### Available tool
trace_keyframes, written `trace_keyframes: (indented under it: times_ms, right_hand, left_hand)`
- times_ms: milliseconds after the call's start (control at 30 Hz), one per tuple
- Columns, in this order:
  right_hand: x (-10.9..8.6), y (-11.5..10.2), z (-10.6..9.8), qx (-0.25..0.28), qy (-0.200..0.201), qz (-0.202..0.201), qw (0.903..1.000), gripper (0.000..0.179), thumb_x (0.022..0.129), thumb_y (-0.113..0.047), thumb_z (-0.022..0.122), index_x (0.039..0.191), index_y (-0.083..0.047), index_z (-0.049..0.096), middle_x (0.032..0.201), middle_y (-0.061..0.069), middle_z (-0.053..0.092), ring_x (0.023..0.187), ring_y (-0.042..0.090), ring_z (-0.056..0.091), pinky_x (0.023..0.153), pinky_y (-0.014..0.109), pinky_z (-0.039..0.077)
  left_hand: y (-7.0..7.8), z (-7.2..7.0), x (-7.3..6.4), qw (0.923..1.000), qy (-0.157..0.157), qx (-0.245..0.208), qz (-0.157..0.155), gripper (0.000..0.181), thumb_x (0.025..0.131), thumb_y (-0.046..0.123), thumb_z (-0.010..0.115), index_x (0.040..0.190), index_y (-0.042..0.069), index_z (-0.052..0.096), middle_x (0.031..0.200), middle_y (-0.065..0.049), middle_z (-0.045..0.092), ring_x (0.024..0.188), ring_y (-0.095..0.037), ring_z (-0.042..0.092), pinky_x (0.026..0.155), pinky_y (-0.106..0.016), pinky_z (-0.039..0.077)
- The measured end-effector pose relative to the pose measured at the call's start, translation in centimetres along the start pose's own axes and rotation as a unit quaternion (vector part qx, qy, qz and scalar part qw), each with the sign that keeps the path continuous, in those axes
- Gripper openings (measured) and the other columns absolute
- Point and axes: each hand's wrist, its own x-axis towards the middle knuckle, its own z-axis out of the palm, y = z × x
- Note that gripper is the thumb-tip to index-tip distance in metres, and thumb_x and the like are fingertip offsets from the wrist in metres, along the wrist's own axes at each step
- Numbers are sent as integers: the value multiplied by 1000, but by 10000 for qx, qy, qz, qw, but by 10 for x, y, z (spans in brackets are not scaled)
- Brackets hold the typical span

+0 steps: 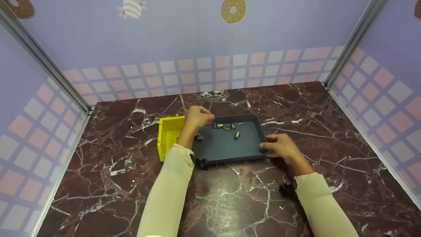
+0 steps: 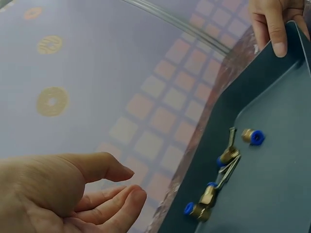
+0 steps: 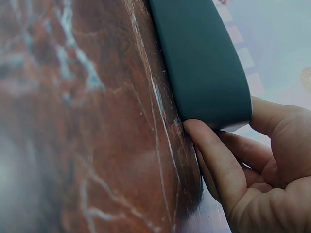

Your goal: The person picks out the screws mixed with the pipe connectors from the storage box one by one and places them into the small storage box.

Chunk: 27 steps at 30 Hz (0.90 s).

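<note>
Head view: moderate, fairly even light; 1 broad, diffuse glare patch on the near part of the table (image 1: 223,210), consistent with overhead light. Dark shadow beneath the right hand (image 1: 281,148). Fittings (image 1: 237,135) small and soft, fine detail lost.

Left wrist view: wall (image 2: 97,97) pale, hazy, low in contrast; left hand (image 2: 77,194) clearer; fittings slightly blurred.

Right wrist view: table strongly out of focus at left, whitish glare at the left edge. Tray (image 3: 204,63) side dark, smoothly shaded. Background at right washed out, bright.
</note>
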Motion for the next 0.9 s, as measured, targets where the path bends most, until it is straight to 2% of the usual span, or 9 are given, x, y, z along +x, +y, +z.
trace_keyframes:
  times_ms: [200,333,467,600,733,900]
  right_hand:
    - [-3,-4,0,-51,-6,9,10000,62,91,-8,74,144,12,47,123,26,64,84,20,74,77,40,62]
    - [0,0,0,-20,61,-21,10000,63,90,-10,76,143,11,50,120,24,66,84,19,74,76,39,62]
    - [2,1,2,-11,92,-18,10000,60,90,-8,76,141,10,53,112,20,69,82,19,74,75,38,62]
    - [2,1,2,-15,106,-17,9999,57,89,-7,75,140,9,55,106,18,71,79,20,74,73,37,62]
    - [1,0,2,5,103,29,9999,60,89,-8,76,142,10,52,113,21,69,77,19,74,73,37,62]
    - [1,-1,1,-2,128,99,9999,63,90,-9,76,144,9,50,118,22,67,71,18,73,73,38,62]
  left_hand:
    - [1,32,5,9971,-93,722,225,18,81,22,76,93,9,80,84,-6,79,78,-21,72,78,-34,57]
    - [-5,49,12,9954,-103,909,288,19,82,22,78,93,7,78,86,-7,78,83,-22,71,83,-36,56]
    - [-11,58,17,9942,-103,1035,261,19,81,21,80,92,6,76,94,-7,76,93,-24,66,85,-36,56]
    - [-14,64,21,9945,-280,962,302,18,82,18,80,94,5,75,100,-9,74,98,-26,64,88,-38,55]
    - [-15,69,24,9940,-386,865,547,18,81,14,78,96,4,75,98,-9,77,97,-27,68,90,-38,55]
    - [-14,74,27,9904,-340,996,896,17,79,10,78,95,3,75,92,-9,79,91,-25,73,91,-37,54]
